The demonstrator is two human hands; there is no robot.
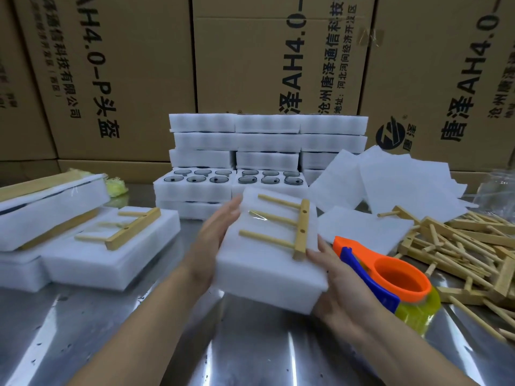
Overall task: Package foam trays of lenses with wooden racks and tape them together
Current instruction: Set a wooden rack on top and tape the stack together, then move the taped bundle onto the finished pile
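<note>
A white foam package [264, 263] is lifted above the steel table, tilted, with a wooden rack [287, 224] taped on its top face. My left hand [220, 232] lies flat against its left side with straight fingers. My right hand [334, 280] supports its right and lower side, fingers under the foam. An orange and blue tape dispenser [390, 282] with yellow tape lies just right of my right hand. Foam trays holding dark round lenses [195, 179] stand behind the package.
A stack of closed foam trays [267, 140] rises at the back. Finished packages with racks [111, 246] lie at left. Loose foam sheets [390, 179] and a heap of wooden racks [459, 246] fill the right. Cardboard boxes [250, 51] wall the back.
</note>
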